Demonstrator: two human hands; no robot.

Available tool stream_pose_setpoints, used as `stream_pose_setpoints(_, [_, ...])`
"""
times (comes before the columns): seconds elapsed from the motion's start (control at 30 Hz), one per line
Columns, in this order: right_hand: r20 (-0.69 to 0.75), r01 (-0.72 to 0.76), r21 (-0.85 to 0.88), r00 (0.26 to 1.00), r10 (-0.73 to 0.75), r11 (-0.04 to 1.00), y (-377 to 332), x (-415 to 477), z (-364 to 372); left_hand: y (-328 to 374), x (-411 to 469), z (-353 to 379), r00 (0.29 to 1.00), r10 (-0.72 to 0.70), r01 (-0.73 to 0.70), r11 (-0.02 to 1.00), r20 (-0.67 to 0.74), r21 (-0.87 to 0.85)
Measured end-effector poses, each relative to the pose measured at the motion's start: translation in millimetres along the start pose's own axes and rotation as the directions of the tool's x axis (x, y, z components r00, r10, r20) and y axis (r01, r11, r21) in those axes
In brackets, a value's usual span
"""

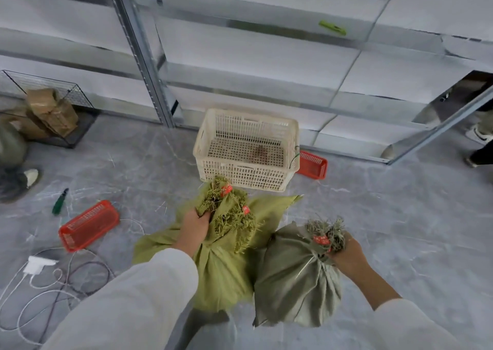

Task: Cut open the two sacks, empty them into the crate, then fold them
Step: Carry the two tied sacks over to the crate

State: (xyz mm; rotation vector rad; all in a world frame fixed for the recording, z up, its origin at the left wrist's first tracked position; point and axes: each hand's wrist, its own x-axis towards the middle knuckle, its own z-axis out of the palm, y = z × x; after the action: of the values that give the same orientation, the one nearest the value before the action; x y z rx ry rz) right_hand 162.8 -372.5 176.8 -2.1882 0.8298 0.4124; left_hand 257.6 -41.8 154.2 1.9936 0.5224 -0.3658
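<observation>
Left hand (196, 225) clenched around the tied neck of the yellow-green sack (221, 275), fingers buried in the frayed top. Right hand (348, 256) grasping the bunched neck of the grey-green sack (290, 283). Both sacks stand on the grey floor (400, 216), touching side by side, yellow-green one on the left. Both are closed, with red ties (226, 189) round the necks.

White lattice crate (245, 176) sits on the floor just beyond the yellow-green sack, against the foot of the metal shelving (144, 53). The frayed sack top overlaps the crate's near left corner. Only reddish specks show on its bottom.

Small red basket (313, 164) lies behind the crate's right end, partly hidden by it. A second red basket (89, 225) lies upside down on the floor left of the sacks. Green-handled tool (60, 201) lies just beyond it, type unclear. A green object (332, 27) rests on an upper shelf, blurred.

Wire cage (77, 93) with cardboard (50, 112) inside stands at the far left. White adapter (37, 264) and looped cables (53, 283) lie near left. Another person's shoe (30, 177) is at the left edge, and another (480, 133) at the right edge.
</observation>
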Motion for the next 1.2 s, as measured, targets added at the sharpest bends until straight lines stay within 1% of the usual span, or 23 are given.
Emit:
stream_pose_setpoints(0.07, [-0.01, -0.04, -0.028, 0.999, 0.04, 0.999, -16.5, 22.7, 2.5, 3.9, 26.9, 1.9, 0.999, -0.045, 0.045, 0.999, 0.014, -0.001])
stream_pose_setpoints(0.17, [0.028, -0.039, -0.096, 0.999, 0.042, 0.995, -39.9, 54.8, 10.4, 12.0, 66.1, 0.6, 0.994, -0.096, 0.096, 0.995, 0.05, 0.004])
stream_pose_setpoints(0.27, [0.028, -0.03, -0.158, 0.999, 0.035, 0.987, -60.9, 84.6, 19.7, 22.3, 101.7, 1.9, 0.989, -0.135, 0.136, 0.991, 0.051, -0.008])
stream_pose_setpoints(0.37, [0.059, -0.027, -0.16, 0.998, 0.037, 0.987, -82.5, 113.7, 28.6, 33.8, 130.7, 13.0, 0.981, -0.172, 0.172, 0.985, 0.089, 0.015])
stream_pose_setpoints(0.43, [0.095, 0.005, -0.165, 0.995, 0.01, 0.986, -98.6, 136.9, 33.4, 42.1, 150.4, 25.2, 0.973, -0.196, 0.19, 0.98, 0.127, 0.053])
stream_pose_setpoints(0.6, [0.211, 0.093, -0.181, 0.976, -0.053, 0.979, -132.0, 213.4, 46.5, 60.3, 197.9, 56.3, 0.969, -0.218, 0.205, 0.972, 0.115, 0.115])
stream_pose_setpoints(0.7, [0.309, 0.104, -0.175, 0.95, -0.046, 0.979, -140.6, 257.6, 56.7, 67.5, 226.9, 78.1, 0.962, -0.247, 0.227, 0.96, 0.114, 0.163])
stream_pose_setpoints(0.77, [0.347, 0.096, -0.199, 0.938, -0.022, 0.975, -141.6, 285.0, 68.9, 65.3, 247.4, 93.2, 0.958, -0.265, 0.239, 0.95, 0.112, 0.2])
stream_pose_setpoints(0.8, [0.372, 0.12, -0.215, 0.928, -0.032, 0.969, -140.7, 298.6, 76.8, 61.1, 257.2, 100.3, 0.956, -0.271, 0.244, 0.946, 0.111, 0.212])
stream_pose_setpoints(0.87, [0.385, 0.143, -0.224, 0.922, -0.047, 0.964, -138.2, 323.2, 95.6, 47.7, 274.7, 112.8, 0.957, -0.27, 0.241, 0.943, 0.106, 0.23])
stream_pose_setpoints(0.93, [0.367, 0.146, -0.213, 0.928, -0.06, 0.966, -130.5, 343.8, 116.9, 31.3, 290.8, 125.8, 0.954, -0.277, 0.244, 0.941, 0.118, 0.234])
stream_pose_setpoints(1.0, [0.354, 0.11, -0.171, 0.934, -0.043, 0.979, -119.5, 359.1, 141.0, 18.0, 306.9, 141.1, 0.951, -0.268, 0.228, 0.944, 0.152, 0.238])
stream_pose_setpoints(1.13, [0.306, -0.041, -0.115, 0.949, 0.074, 0.993, -99.6, 384.6, 186.0, 1.0, 342.4, 175.4, 0.952, -0.208, 0.149, 0.955, 0.224, 0.255])
stream_pose_setpoints(1.2, [0.268, -0.13, -0.06, 0.953, 0.141, 0.99, -89.6, 393.9, 204.2, -11.1, 356.6, 188.9, 0.947, -0.181, 0.106, 0.957, 0.265, 0.271])
